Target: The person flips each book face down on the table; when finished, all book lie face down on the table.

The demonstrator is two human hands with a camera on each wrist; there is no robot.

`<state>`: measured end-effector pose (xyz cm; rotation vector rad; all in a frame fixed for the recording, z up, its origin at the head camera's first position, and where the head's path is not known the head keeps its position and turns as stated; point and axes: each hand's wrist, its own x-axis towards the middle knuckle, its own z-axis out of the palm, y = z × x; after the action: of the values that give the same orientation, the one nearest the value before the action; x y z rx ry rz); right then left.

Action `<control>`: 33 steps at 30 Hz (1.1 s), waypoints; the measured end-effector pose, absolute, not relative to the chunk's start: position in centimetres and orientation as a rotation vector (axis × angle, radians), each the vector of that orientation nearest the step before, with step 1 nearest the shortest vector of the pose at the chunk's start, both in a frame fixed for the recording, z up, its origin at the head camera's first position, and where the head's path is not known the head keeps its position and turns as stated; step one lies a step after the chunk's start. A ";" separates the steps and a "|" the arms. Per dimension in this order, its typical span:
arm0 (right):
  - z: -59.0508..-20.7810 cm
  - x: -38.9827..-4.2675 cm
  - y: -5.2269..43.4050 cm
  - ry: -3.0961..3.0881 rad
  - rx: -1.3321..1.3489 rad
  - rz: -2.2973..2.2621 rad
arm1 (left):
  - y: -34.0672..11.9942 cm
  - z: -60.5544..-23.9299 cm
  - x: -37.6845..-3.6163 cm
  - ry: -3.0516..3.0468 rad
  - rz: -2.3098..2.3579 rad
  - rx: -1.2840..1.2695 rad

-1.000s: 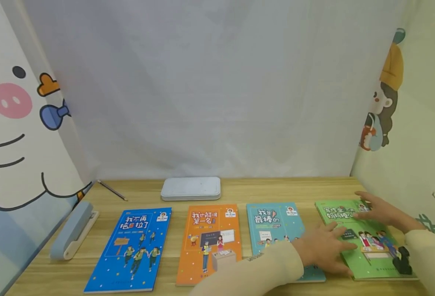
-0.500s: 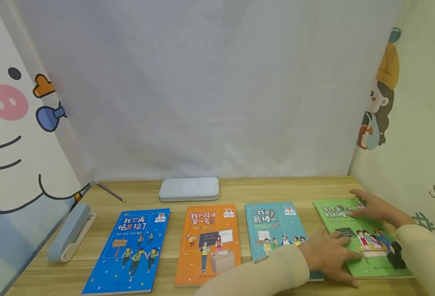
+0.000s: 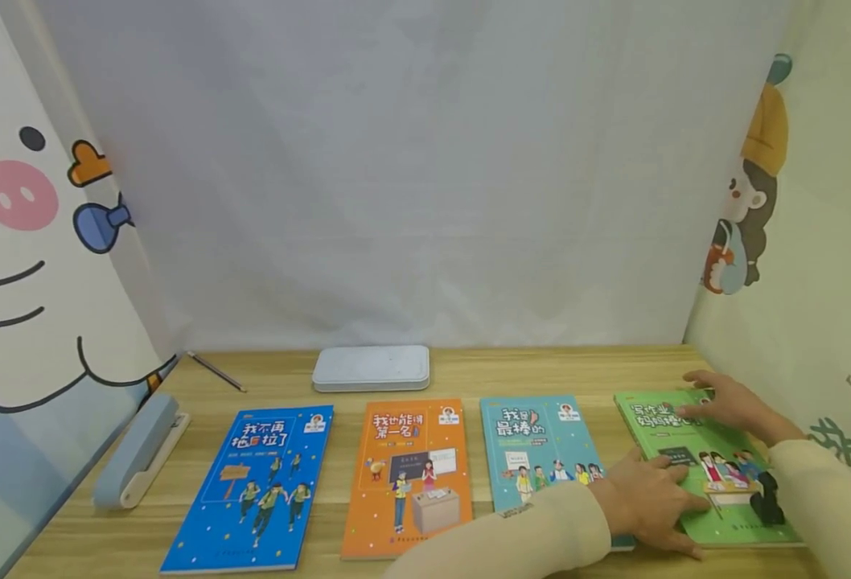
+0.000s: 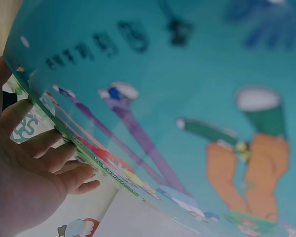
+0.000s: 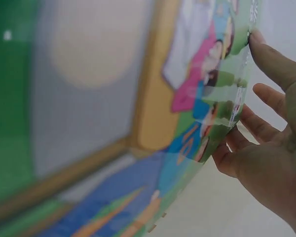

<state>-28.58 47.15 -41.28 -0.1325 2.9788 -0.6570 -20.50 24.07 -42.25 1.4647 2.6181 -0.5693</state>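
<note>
Lying in a row along the near half of the light wooden table [image 3: 469, 371], four thin paperback books show whole only to the head camera: a blue paperback book [image 3: 255, 485] at the left, an orange paperback book [image 3: 407, 474], a teal paperback book [image 3: 537, 446] and, farthest right, a green paperback book [image 3: 693, 458], with narrow strips of bare wood between neighbours. Left of the blue one a pale blue stapler-like device [image 3: 138, 450] lies against the cartoon-printed curtain [image 3: 27, 265], a thin dark pencil [image 3: 217, 371] lies behind it, and a flat pale grey-blue case [image 3: 372, 367] sits at the back near the white cloth backdrop [image 3: 411, 161]; the open wood lies mostly in the back strip on either side of that case. The left hand [image 3: 650, 500], in a cream sleeve, rests with relaxed, spread fingers on the green book's near-left part, its wrist crossing the teal book's near-right corner. The right hand [image 3: 722, 402] lies flat, fingers straight, on the green book's far-right corner, close to the pale green printed curtain [image 3: 809, 281], where room is tight. The wrist cameras add what the head view hides: the left wrist view shows the fingers [image 4: 44, 143] loosely bent against the edge of a cover, teal filling the picture, and the right wrist view shows the fingertips [image 5: 266, 54] touching the green cover's edge, which bows slightly there.
</note>
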 end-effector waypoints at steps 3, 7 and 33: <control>-41.0 -28.5 47.1 2.977 -0.121 -0.668 | 24.1 -42.1 -20.4 2.616 -0.545 1.469; -40.5 -28.6 47.2 2.950 -0.106 -0.696 | 24.3 -41.8 -20.4 2.608 -0.522 1.462; -38.8 -27.5 49.6 2.698 -0.076 -0.769 | 24.7 -41.3 -20.1 2.584 -0.529 1.399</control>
<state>-27.50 49.62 -38.82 -0.0763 2.6976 -0.7690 -20.11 24.71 -41.35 1.3986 2.5835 -0.5295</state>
